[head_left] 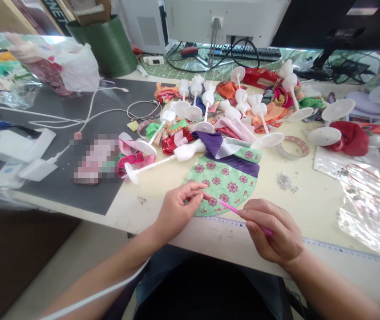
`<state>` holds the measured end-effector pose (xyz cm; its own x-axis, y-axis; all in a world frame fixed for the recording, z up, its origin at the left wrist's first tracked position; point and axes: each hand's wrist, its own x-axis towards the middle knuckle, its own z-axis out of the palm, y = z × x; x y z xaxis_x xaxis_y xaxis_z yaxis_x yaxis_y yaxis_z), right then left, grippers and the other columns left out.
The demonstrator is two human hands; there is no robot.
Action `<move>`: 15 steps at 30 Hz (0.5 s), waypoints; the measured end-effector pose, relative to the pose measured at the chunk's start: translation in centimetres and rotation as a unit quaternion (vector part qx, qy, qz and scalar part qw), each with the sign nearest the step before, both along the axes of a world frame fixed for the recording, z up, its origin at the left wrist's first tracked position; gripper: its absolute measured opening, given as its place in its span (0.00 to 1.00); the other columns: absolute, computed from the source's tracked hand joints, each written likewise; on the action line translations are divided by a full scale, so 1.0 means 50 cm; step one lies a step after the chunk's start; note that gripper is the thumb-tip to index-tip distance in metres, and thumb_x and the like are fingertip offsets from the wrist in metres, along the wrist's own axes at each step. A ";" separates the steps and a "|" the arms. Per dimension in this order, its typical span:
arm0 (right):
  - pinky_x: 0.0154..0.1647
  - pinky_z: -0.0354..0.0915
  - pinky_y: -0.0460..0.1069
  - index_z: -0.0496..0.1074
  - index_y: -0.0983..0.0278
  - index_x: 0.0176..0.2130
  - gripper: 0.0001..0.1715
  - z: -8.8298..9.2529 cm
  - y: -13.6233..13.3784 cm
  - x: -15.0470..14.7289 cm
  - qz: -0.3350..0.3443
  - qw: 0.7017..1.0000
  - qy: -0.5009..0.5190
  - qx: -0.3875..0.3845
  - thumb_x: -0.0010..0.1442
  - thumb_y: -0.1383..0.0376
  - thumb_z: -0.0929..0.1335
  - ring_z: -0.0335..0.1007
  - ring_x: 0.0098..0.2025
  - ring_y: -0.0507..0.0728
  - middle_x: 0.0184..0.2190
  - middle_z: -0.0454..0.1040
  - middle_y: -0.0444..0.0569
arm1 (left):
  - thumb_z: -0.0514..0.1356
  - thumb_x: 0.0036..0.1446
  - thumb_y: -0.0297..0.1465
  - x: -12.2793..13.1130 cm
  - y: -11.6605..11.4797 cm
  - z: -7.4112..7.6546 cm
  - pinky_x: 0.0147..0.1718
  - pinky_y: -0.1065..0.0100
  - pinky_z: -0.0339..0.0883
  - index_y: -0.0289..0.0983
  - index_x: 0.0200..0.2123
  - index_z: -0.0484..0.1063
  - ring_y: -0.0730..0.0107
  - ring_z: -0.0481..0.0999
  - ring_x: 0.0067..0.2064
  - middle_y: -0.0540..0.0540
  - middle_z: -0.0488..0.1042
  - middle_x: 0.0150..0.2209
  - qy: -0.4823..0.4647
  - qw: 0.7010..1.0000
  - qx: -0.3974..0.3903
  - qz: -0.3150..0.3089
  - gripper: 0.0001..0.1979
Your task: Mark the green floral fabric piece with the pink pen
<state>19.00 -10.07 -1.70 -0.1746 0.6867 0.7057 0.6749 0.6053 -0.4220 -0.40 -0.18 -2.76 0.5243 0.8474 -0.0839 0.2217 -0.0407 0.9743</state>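
A pink pen-like stick [230, 207] is held in my right hand [273, 231], its tip pointing left over the green flowered fabric [232, 186]. My left hand [179, 209] rests at the fabric's left edge, thumb and index finger close together; anything between them is too small to make out. The fabric joins a purple band [243, 166] and lies beside a white doll figure [190, 150] on its side. To the right of the fabric sits a small pile of shiny beads [285, 181].
Several white doll stands [266, 140] and colourful cloths crowd the table behind the fabric. A tape roll [293, 148] lies right, near clear plastic bags [360, 213]. White cables and chargers [38, 169] lie left. A ruler strip [330, 249] runs along the front edge.
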 end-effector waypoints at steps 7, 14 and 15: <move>0.27 0.68 0.50 0.67 0.67 0.43 0.10 -0.010 0.005 0.001 0.000 0.997 -0.080 -0.005 0.59 0.73 0.64 0.68 0.29 0.54 0.28 0.71 0.50 | 0.57 0.58 0.24 -0.012 0.003 -0.026 0.40 0.66 0.71 0.36 0.42 0.75 0.69 0.77 0.37 0.47 0.80 0.34 0.026 0.943 0.332 -0.002 0.10; 0.28 0.67 0.50 0.66 0.67 0.41 0.07 -0.027 0.005 -0.002 0.005 0.989 -0.144 -0.016 0.60 0.72 0.64 0.67 0.29 0.54 0.28 0.72 0.49 | 0.57 0.58 0.22 -0.012 0.012 -0.037 0.42 0.62 0.69 0.35 0.38 0.76 0.67 0.77 0.39 0.44 0.78 0.34 0.068 0.880 0.467 -0.057 0.09; 0.28 0.67 0.49 0.66 0.67 0.41 0.07 -0.027 0.006 -0.002 0.005 0.989 -0.148 -0.015 0.60 0.72 0.64 0.67 0.29 0.54 0.27 0.72 0.49 | 0.57 0.58 0.21 -0.011 0.013 -0.038 0.42 0.62 0.69 0.35 0.38 0.75 0.66 0.77 0.39 0.45 0.78 0.33 0.068 0.874 0.477 -0.061 0.09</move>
<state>18.88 -9.79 -3.04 -0.3776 0.7043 0.6011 0.7658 0.6025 -0.2249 -0.95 0.45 -4.68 0.6558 0.5034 0.5627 0.2691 -0.8522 0.4487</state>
